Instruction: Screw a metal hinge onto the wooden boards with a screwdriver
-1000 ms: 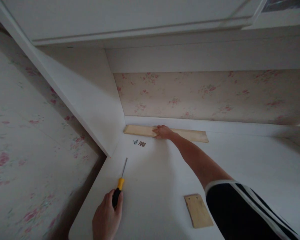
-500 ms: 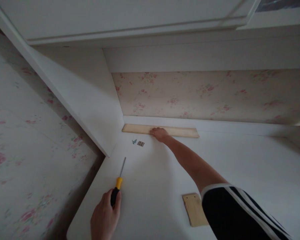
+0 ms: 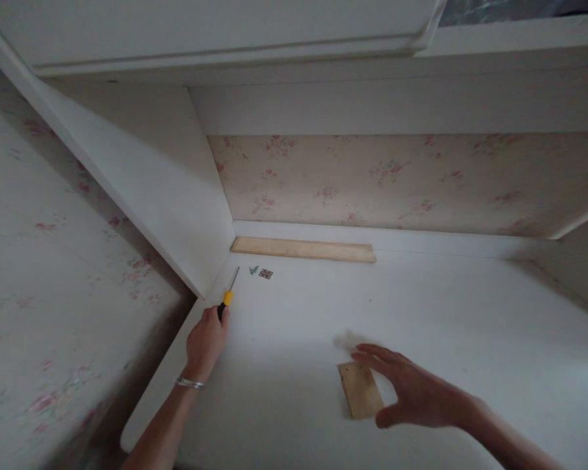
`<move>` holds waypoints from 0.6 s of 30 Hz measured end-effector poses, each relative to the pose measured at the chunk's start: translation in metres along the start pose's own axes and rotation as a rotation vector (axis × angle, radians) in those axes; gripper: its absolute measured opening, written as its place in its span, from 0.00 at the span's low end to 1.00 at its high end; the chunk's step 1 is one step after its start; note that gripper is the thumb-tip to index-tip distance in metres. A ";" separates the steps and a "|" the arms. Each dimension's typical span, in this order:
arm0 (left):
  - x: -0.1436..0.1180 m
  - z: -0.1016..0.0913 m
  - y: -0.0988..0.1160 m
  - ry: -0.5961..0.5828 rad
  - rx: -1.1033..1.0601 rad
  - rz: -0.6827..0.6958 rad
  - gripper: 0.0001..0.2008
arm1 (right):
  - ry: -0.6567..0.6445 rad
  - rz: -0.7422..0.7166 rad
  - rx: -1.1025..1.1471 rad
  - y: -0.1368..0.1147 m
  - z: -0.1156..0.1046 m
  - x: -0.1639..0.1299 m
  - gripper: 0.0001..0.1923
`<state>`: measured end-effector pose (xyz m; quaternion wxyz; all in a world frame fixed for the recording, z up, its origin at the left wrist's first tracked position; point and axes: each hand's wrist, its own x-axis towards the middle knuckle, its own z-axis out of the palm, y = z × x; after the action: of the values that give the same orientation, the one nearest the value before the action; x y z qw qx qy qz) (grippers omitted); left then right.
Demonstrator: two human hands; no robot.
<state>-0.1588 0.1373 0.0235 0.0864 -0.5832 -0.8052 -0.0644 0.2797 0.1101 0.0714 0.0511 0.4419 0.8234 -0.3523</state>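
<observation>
My left hand is wrapped round the black end of a screwdriver with a yellow and black handle, its tip pointing toward the back of the white desk. Just right of that tip lie a small pile of screws and a metal hinge. Over a short wooden board with small holes near one edge, my right hand spreads its thumb and fingers around the right side. Whether it touches the board I cannot tell. A long wooden strip lies flat along the back.
The white desktop meets a white side panel at the left. A white cabinet overhangs the desk. Flowered wallpaper covers the wall behind and at the far left. The desk's left edge has a rounded front corner.
My right hand has left the long wooden strip and come back toward me to the short board, opening. My left hand has moved forward with the screwdriver, nearer the screws.
</observation>
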 end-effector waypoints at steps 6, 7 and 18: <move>0.030 0.008 0.016 -0.018 0.067 0.026 0.23 | 0.275 -0.145 -0.117 -0.002 0.037 -0.003 0.28; 0.035 0.007 0.017 -0.012 0.059 0.036 0.23 | 0.321 -0.163 -0.118 -0.003 0.034 0.003 0.27; 0.069 0.007 0.019 -0.075 -0.007 0.063 0.24 | 0.509 0.046 -0.218 -0.048 -0.039 0.200 0.26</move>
<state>-0.1619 0.2092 0.0314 0.0560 -0.6106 -0.7888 -0.0425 0.1313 0.2551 0.0471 -0.1020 0.5268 0.8325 -0.1377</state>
